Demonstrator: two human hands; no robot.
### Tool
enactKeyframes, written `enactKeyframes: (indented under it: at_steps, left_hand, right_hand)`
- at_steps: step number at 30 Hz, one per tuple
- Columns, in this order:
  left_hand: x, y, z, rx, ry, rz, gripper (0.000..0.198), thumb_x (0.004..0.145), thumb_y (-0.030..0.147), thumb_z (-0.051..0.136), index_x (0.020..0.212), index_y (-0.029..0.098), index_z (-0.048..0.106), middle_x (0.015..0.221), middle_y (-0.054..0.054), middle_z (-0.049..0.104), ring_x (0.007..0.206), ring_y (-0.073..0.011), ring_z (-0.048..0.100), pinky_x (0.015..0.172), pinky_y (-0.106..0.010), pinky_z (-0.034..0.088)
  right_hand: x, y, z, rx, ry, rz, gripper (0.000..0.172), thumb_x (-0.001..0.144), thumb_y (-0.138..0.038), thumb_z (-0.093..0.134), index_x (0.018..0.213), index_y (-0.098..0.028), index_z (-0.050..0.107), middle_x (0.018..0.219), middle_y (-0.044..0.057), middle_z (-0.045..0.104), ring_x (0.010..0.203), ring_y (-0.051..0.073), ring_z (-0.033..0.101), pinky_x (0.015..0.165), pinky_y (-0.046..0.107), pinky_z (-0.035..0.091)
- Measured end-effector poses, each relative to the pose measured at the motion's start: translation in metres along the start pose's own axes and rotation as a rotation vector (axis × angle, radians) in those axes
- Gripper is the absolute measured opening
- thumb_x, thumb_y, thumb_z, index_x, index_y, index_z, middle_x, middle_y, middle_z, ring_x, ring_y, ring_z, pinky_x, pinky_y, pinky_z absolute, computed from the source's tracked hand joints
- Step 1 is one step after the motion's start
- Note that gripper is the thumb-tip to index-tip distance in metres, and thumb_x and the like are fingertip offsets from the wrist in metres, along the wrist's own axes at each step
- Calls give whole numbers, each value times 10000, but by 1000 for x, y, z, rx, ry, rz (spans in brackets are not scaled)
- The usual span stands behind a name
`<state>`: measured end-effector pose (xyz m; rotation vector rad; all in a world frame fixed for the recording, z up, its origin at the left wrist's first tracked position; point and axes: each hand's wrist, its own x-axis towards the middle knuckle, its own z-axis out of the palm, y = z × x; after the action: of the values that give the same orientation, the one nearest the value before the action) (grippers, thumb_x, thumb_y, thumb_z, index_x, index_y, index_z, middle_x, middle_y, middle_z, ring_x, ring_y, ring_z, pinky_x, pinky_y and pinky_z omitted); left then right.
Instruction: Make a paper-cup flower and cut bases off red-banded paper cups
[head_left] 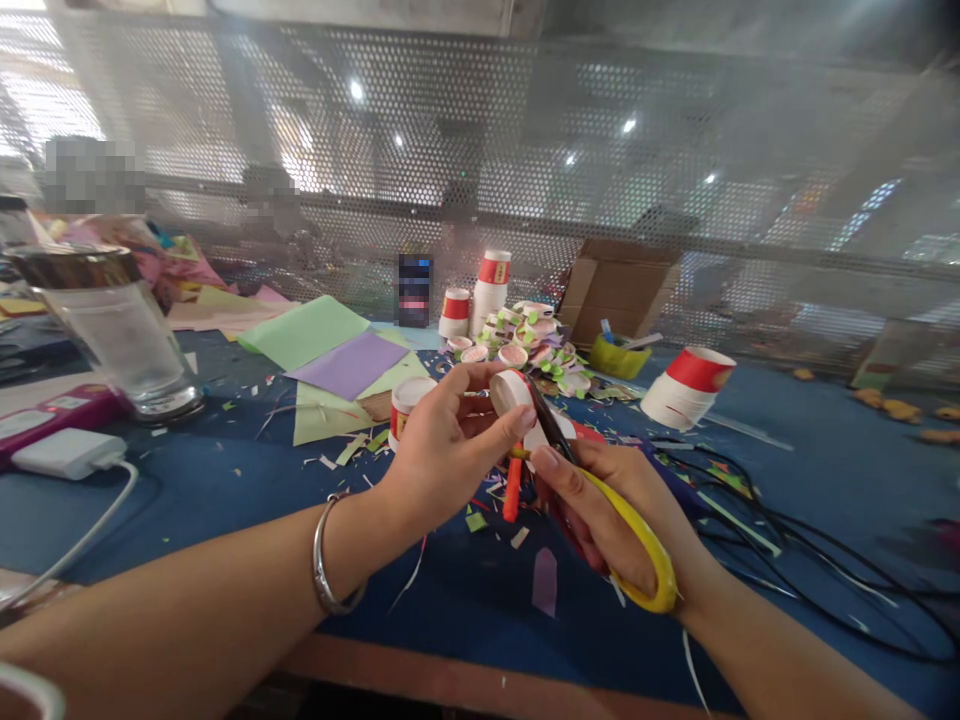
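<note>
Near the middle, my left hand [442,435] pinches a small round paper cup piece [514,392], white with a red edge, between thumb and fingers. My right hand [611,500] is wrapped round scissors with a yellow handle [654,560]. Their dark blades lie against the right side of the cup piece. Just below, an orange-red marker [513,487] stands out among paper scraps. Behind my left hand sits a red and white paper cup [409,400], partly hidden. Whether the blades are cutting into the piece cannot be made out.
Green paper [307,335] and purple paper [349,364] lie left of centre. Further left stand a glass jar [127,340] and a white charger [71,453]. A pile of cut cup pieces [532,335], stacked cups [686,388] and black cables [795,560] are towards the back and right.
</note>
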<state>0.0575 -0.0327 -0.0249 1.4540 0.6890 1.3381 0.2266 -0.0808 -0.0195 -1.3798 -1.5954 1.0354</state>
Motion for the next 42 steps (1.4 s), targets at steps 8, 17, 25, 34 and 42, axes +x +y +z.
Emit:
enactKeyframes:
  at_steps: [8,17,25,34,42]
  left_hand:
    - [1,1,-1,28,5,30,469,838,358,772,1222,178,571,1184,-109,683,938,-184,698,785,-314,623]
    - [2,3,-1,8,72,53,492,835,317,769,1242,189,524,1181,-94,660,908,-167,715,769,-296,629]
    - [-2,1,1,99,47,100,485,767,290,831,1136,202,528,1064,-57,698,859,-155,713,734,-272,628]
    - [-4,2,1,240,29,124,397,762,285,833,1087,203,621,911,-33,733,857,-188,724,729,-307,623]
    - [-6,3,1,230,45,148,384,738,195,828,1066,209,629,899,-17,728,823,-169,715,702,-279,605]
  right_hand:
    - [5,4,-6,-4,-54,-36,566,777,-750,698,649,-234,506,408,-72,442,311,90,415,306,198,304]
    - [-1,-5,-7,-70,5,-93,540,842,-751,627,760,-217,604,469,-63,472,397,98,441,392,218,339]
    - [3,-7,-9,-196,5,-193,505,857,-677,673,1049,-214,739,772,20,722,708,209,675,600,272,512]
    - [1,-6,-9,-203,21,-177,477,861,-678,668,923,-211,744,687,-11,657,528,131,536,483,242,414]
    - [0,-5,-6,-197,44,-159,527,868,-744,598,800,-225,665,509,-53,474,453,121,467,421,244,361]
